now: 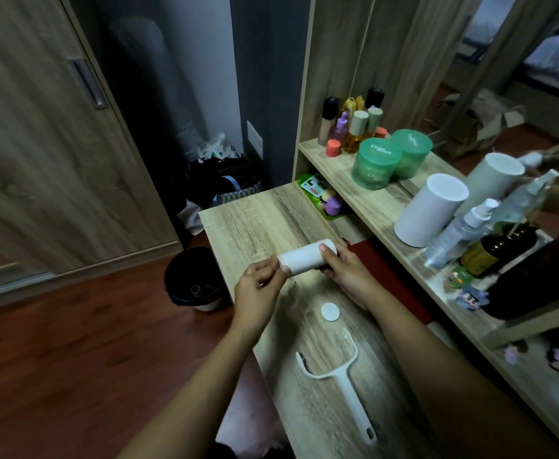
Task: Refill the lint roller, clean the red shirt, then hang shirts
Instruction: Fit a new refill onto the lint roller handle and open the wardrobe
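Both hands hold a white cylindrical lint roll (306,258) above the light wooden table (255,217), near its far half: the left hand (259,288) pinches one end, the right hand (346,271) grips the other. The white plastic roller handle (344,385) and a small white round cap (330,312) lie nearer, toward the table's left edge; the far corner is bare.

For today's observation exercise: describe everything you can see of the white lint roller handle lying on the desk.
The lint roller handle is white, seemingly plastic, with a long straight grip ending in a two-armed fork. No roll is mounted. It lies flat on the wooden desk, fork pointing away from the person, grip toward them. Neither hand touches it; a small white disc lies just beyond.
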A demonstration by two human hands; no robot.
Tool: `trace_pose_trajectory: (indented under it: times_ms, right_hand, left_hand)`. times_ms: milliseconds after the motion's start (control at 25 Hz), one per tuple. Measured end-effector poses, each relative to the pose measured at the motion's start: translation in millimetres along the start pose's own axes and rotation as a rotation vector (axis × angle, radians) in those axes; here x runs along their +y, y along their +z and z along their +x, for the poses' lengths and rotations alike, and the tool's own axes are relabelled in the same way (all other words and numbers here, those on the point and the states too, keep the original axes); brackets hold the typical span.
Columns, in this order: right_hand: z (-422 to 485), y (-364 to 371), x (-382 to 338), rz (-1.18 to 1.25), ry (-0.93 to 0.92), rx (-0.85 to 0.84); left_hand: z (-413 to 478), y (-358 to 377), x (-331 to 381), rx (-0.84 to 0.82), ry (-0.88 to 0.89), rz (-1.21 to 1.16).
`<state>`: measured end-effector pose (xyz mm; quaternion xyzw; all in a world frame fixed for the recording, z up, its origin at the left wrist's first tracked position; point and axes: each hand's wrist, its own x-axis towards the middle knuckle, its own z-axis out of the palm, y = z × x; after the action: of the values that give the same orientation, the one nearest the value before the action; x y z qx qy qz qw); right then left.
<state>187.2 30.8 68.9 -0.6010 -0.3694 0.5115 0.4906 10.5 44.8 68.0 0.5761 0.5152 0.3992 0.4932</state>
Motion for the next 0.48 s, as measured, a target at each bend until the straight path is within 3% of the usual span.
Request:
trace_pose_trajectory:
  times_ms: [120,360,480]
  right_hand:
    - [-1.7,4.9,3.6,0.035,-0.025,0.004]
    - [-13.9,15.0,12.7,-0.006,-0.114,-0.03]
    - [-19.1,8.1,23.6,-0.087,-0.073,0.008]
  left_hand:
    - [2.1,1.3,-0.5,0.04,-0.012,-0.052]
    - [8.7,3.4,6.2,0.097,-0.215,-0.572]
    - [14.1,-1.4,9.3,0.162,-0.253,-0.709]
